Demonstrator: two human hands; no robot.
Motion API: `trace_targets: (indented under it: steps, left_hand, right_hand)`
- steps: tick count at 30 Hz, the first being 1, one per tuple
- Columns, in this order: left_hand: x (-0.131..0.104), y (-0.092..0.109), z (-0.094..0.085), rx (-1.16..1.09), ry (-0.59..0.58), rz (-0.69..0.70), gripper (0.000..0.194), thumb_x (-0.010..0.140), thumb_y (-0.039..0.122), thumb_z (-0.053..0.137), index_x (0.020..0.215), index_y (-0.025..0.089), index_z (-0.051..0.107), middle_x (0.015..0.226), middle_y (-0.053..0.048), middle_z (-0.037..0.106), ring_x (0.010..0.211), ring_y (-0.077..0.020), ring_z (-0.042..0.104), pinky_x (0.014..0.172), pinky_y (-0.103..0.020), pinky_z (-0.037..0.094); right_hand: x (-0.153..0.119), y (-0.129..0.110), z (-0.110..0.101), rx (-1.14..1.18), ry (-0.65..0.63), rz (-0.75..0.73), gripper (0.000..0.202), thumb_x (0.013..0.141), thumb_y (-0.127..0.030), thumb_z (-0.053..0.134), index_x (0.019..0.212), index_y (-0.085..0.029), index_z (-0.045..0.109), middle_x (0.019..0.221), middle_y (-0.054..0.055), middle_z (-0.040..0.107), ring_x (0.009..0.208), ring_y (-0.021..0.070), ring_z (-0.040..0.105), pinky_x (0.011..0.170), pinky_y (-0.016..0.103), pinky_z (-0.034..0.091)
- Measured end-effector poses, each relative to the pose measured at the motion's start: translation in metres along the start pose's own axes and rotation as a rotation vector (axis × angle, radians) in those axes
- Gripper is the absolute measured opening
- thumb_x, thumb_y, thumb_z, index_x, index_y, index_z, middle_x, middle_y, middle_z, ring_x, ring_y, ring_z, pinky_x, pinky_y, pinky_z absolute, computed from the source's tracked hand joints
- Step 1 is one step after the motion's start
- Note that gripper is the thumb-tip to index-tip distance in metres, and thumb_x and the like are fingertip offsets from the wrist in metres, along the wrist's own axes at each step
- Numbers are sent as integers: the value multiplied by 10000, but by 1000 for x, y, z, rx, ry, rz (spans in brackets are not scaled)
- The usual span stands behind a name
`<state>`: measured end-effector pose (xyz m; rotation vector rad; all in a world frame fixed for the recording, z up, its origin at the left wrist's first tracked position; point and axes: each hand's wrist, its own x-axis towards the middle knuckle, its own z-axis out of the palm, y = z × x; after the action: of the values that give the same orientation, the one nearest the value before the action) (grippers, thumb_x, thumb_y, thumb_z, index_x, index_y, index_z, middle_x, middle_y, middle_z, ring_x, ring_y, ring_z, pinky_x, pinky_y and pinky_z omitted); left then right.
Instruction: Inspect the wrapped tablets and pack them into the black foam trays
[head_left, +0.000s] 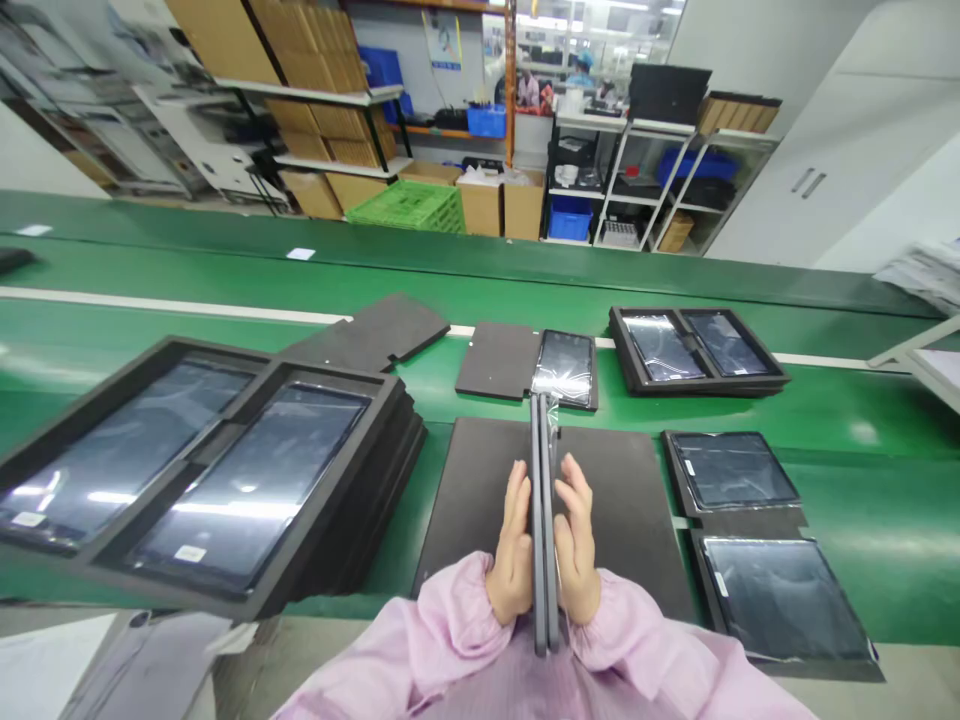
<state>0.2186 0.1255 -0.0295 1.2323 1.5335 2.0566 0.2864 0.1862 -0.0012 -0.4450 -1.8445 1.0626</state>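
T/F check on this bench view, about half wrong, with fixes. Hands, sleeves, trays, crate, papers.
1. The left hand and right hand hold two thin dark slabs on edge between them. True.
2. Both sleeves are blue. False: the sleeves are pink.
3. A dark flat panel lies on the green surface in front of the person. True.
4. The top tray at the left holds three screens. False: that top tray holds two screens.
5. Loose papers lie at the lower left. True.
6. The green crate sits on the green surface. False: the green crate is beyond it.
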Motion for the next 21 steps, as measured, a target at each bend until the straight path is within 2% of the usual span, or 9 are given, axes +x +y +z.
trace_targets:
  steps: [2, 4, 8, 11, 15, 19, 21]
  left_hand:
    - [23, 20, 2, 49, 68, 73, 448, 953, 333, 279, 1400, 339, 305, 1518, 16, 226, 1399, -231, 129, 1155, -436, 100]
    - [49, 44, 4, 29, 83, 75, 410, 947, 336, 315, 1342, 323, 423, 1468, 6, 345, 1384, -233, 198, 1149, -435, 145]
    - [92, 80, 9, -98, 42, -68, 369, 921, 411, 362, 1133, 261, 625, 1360, -13, 499, 1312, -234, 364, 1119, -400, 256]
    - [116, 84, 11, -195, 74, -188, 422, 893, 490, 378, 1023, 204, 659, 1313, -50, 543, 1249, -241, 446, 1092, -390, 298]
    - [140, 77, 13, -270, 119, -304, 484, 846, 568, 403, 927, 163, 655, 1280, -73, 563, 1138, -239, 539, 1019, -361, 381]
    - [153, 71, 13, -336, 151, -399, 513, 819, 598, 433, 932, 141, 637, 1013, -82, 679, 937, -220, 629, 875, -337, 474]
    - [157, 70, 14, -352, 169, -407, 513, 815, 600, 449, 946, 141, 639, 862, -59, 686, 863, -206, 639, 842, -324, 484]
  right_hand:
    - [22, -14, 0, 0, 76, 23, 374, 885, -119, 314, 1194, -264, 467, 1444, 40, 313, 1341, 223, 275, 1089, 542, 239]
    - [46, -31, 1, 91, 129, 97, 325, 856, -118, 331, 1099, -247, 505, 1400, 38, 384, 1318, 202, 321, 1092, 503, 263]
    - [88, -50, 7, 403, 134, 338, 327, 784, -156, 406, 1089, -224, 504, 1306, 62, 488, 1227, 194, 441, 1056, 432, 348]
    - [112, -50, 14, 533, 140, 440, 340, 734, -168, 439, 1065, -213, 504, 1203, 71, 551, 1143, 196, 505, 987, 394, 422]
    - [136, -48, 21, 592, 136, 513, 321, 686, -145, 447, 994, -209, 510, 1029, 42, 601, 981, 174, 574, 854, 334, 495]
    - [150, -48, 25, 660, 119, 561, 279, 662, -123, 473, 928, -200, 503, 877, 2, 598, 740, 127, 578, 715, 271, 500]
    - [155, -47, 25, 686, 116, 575, 260, 666, -121, 488, 914, -199, 498, 841, -10, 592, 672, 111, 555, 650, 244, 480]
